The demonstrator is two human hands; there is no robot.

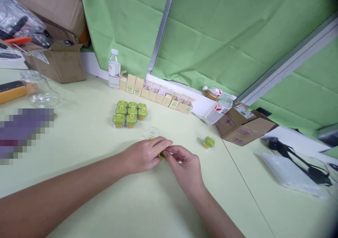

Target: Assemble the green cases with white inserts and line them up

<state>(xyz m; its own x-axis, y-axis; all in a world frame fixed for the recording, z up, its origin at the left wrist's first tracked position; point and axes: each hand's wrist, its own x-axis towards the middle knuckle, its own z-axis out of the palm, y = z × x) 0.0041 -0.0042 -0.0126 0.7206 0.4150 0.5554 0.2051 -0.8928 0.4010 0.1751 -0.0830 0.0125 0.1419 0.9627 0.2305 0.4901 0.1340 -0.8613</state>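
Both hands meet at the middle of the table over a small green lid [162, 155], mostly hidden by the fingers. My left hand [144, 154] is closed round its left side. The thumb and fingers of my right hand [185, 164] pinch its right edge. Just behind my left hand stands a small clear container [153, 131] with its top open and something yellow low on it. Farther back on the left, several like containers with green lids [132, 110] stand close together in rows. Another green-lidded container [208, 142] stands alone to the right.
A row of small open cardboard boxes [155, 94] lines the back edge, beside an upright water bottle [114, 69]. At the right are lying bottles [218, 111], a brown carton [243, 125] and plastic bags [292, 174]. A glass jar [43, 93] lies at the left.
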